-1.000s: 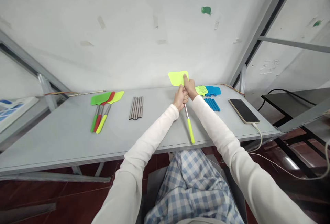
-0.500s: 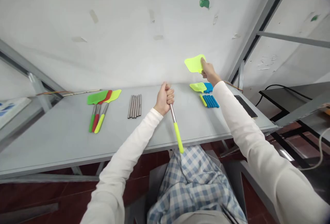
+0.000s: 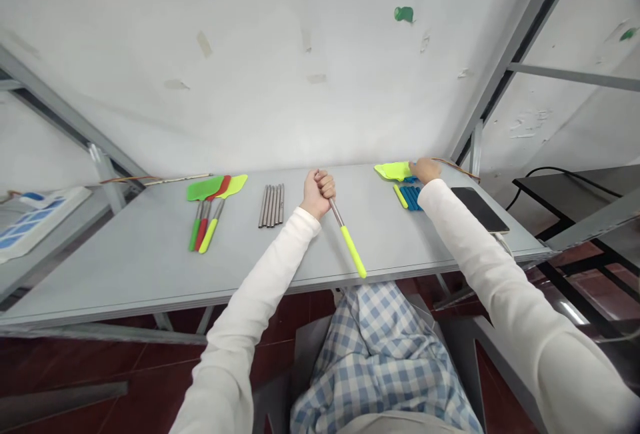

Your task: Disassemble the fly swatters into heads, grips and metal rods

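Observation:
My left hand (image 3: 319, 193) is wrapped round the metal rod of a fly swatter handle (image 3: 354, 252), whose yellow-green grip slants down toward the front edge of the table. No head shows on this rod; its upper end is hidden in my fist. At the back right, my right hand (image 3: 426, 170) pinches the edge of a yellow-green fly swatter head (image 3: 394, 171), low over the pile of heads there. Just in front of it lie several blue grips (image 3: 412, 197) and one yellow-green grip (image 3: 400, 196), partly covered by my right sleeve.
Several bare metal rods (image 3: 271, 206) lie side by side left of my left hand. Farther left are three assembled fly swatters (image 3: 205, 189), green, red and yellow-green. A phone (image 3: 480, 209) with a cable rests on the grey table (image 3: 125, 267) at right. A wall rises behind.
My right hand has pulled the yellow-green head away from the rod and carried it right, down to the pile. My left hand has kept the rod, moving slightly left.

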A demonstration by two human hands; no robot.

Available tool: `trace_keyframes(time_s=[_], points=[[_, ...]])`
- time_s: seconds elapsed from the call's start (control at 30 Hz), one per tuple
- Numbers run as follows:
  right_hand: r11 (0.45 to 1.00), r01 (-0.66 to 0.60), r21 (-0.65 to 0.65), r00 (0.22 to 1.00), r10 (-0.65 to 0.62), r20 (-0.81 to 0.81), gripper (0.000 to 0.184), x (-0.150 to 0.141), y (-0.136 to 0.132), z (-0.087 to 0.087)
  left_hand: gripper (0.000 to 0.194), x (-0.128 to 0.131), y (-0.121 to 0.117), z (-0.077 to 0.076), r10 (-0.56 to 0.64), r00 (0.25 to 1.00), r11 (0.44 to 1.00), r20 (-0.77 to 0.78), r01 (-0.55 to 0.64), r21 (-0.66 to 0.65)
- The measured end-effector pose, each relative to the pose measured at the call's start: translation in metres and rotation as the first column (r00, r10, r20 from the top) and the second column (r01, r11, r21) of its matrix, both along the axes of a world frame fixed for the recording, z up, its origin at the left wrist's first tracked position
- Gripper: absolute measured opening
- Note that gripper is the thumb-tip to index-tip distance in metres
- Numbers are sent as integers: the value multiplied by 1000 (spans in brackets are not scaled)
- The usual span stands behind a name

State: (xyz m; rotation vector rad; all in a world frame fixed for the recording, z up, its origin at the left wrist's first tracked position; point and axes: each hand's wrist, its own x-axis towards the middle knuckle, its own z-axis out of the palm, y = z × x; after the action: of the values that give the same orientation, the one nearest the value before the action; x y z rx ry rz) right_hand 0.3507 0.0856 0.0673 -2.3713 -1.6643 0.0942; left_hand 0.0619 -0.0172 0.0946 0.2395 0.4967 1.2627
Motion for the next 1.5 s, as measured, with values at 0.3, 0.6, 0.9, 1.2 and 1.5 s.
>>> trace_keyframes(time_s=[0.3,0.6,0.9,1.2,1.5], points=[[810,-585,31,773,569,-281,61,-57,-56,24,43,-3,15,4,103,993,983,59,-111,147],[522,-768,371,295,803,-518,32,-126,-80,8,32,2,30,9,253,945,950,-206,-202,239],[797,-408,445,178,548,-818,31,-126,-52,-4,29,-13,-36,-48,-173,603,871,-779,463,165],[996,-2,84,-372,77,-925,31,-108,5,8,18,-12,-39,-58,-82,475,902,-876,409,137],[989,101,110,-367,140,-920,30,-122,-4,-3,18,9,-35,-62,78,554,929,-829,262,262]])
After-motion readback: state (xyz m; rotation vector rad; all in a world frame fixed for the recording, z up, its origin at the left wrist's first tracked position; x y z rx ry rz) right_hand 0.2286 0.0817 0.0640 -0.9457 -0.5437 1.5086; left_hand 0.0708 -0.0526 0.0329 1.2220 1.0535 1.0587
